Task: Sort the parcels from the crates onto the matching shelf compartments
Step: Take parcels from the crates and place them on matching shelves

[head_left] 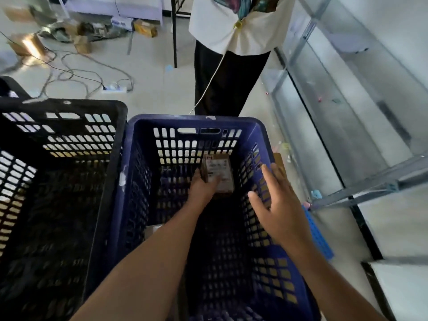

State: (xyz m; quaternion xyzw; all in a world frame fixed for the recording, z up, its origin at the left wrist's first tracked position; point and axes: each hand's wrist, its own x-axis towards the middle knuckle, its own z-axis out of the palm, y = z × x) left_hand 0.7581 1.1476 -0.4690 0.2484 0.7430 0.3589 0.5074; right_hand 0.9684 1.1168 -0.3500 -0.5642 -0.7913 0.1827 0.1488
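A blue slatted crate point(194, 122) stands in front of me. My left hand point(201, 186) reaches deep into it and grips a small brown cardboard parcel point(218, 172) with a white label. My right hand point(281, 205) hovers over the crate's right wall with fingers spread, holding nothing. Another brown parcel point(279, 162) shows just outside that wall, partly hidden behind my right fingers. A black crate point(64, 105) stands to the left, its inside too dark to make out. The metal shelf unit point(370, 181) runs along the right.
A person in a white top and dark skirt point(227, 72) stands just beyond the blue crate. Cables and a power strip point(114, 89) lie on the floor at the back left, with cardboard boxes point(144, 27) further off. A blue plastic piece point(318, 235) leans between crate and shelf.
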